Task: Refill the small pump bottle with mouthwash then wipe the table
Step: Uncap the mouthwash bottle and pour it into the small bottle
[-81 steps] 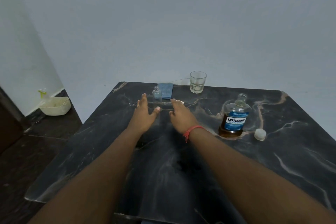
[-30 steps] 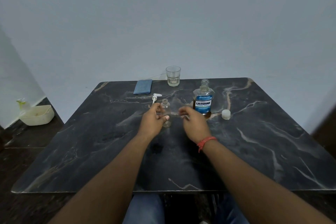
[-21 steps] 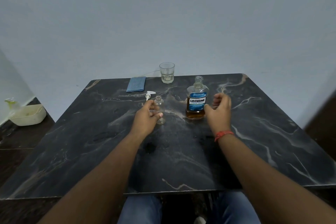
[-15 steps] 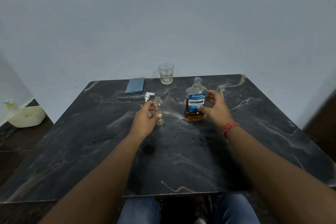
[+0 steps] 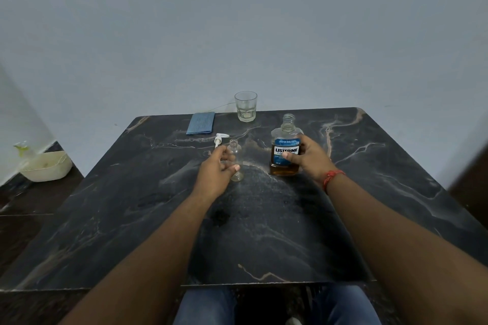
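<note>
Person is sitting at a dark marble table [image 5: 264,232], both arms stretched out over it. The left hand [image 5: 215,173] is holding the small bottle [image 5: 235,159], fingers curled round the left side of it and thumb crossing the front low down. That bottle is clear, standing upright on the table with its neck open, and it's looking empty as far as I can tell. The pump [image 5: 219,138] is lying on its side just behind it, not touching the hand.

The right hand [image 5: 309,161] is gripping the mouthwash [image 5: 285,152], thumb pressing on the blue label, other fingers wrapping round the right side. The mouthwash is standing upright just right of the small bottle, cap off, amber liquid sitting in the lower part. There's a red thread band [image 5: 331,178] on that wrist.

Further back, a glass [image 5: 246,106] is sitting at the far edge with a folded blue cloth [image 5: 200,126] lying flat to its left. Off on the floor at left there's a cream tub [image 5: 46,166]. Blue jeans are showing under the near edge.
</note>
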The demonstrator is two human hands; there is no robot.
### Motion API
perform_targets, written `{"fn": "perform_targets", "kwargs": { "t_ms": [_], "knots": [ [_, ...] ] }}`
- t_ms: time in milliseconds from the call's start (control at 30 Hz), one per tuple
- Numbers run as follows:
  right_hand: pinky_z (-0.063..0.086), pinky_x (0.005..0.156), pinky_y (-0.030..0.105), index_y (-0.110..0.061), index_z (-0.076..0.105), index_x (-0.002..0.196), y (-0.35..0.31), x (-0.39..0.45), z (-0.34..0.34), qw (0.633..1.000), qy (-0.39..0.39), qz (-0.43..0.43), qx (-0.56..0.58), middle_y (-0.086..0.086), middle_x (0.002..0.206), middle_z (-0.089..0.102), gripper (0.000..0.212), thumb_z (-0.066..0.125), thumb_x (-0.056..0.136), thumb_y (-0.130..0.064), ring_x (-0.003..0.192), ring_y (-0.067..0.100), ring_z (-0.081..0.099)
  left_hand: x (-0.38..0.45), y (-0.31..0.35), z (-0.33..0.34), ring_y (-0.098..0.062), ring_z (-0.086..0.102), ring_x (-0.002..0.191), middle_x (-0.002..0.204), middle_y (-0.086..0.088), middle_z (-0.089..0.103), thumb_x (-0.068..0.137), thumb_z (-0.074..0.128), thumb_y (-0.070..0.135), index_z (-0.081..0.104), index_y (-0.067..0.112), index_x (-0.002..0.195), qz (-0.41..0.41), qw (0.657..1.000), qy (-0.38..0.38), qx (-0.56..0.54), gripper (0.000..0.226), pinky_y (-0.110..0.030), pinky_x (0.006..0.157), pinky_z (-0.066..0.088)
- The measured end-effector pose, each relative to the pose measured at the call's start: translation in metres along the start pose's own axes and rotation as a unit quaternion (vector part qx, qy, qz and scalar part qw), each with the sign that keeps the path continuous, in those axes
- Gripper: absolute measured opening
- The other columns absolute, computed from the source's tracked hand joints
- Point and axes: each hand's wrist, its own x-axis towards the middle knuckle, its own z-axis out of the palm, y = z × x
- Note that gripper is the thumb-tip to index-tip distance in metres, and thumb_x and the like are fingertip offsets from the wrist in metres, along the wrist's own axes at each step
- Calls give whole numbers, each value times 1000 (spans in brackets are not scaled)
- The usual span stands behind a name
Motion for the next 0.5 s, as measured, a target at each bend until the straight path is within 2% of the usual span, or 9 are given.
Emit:
{"fn": "perform_targets", "kwargs": {
  "t_ms": [100,233,333,500],
  "knots": [
    [52,96,38,-19,56,126,1,-1,3,1000,-2,-3,0,-1,116,69,48,74,82,-10,110,15,65,2,-2,0,-3,66,104,114,12,65,89,72,9,53,27,126,-7,1000,1,2,45,-22,83,54],
    [53,94,35,-22,52,126,-8,-3,5,998,-1,-30,-47,-3,116,68,46,72,85,-13,109,12,64,2,-1,0,-3,66,104,115,11,65,89,72,8,53,26,127,-11,1000,0,5,46,-18,77,53],
    [55,90,33,-28,48,122,-17,-3,6,991,-9,-57,-118,-6,113,67,43,69,88,-15,104,8,65,2,-1,0,-3,65,105,115,12,65,89,72,8,52,25,129,-14,1000,-1,7,48,-17,76,51],
    [53,82,20,-36,33,138,-31,-5,10,956,-32,-108,-270,-7,112,65,64,69,88,-16,99,8,64,2,2,0,-7,65,105,117,7,65,89,72,7,51,21,134,-9,1000,1,11,52,-23,82,52]
  ]
}}
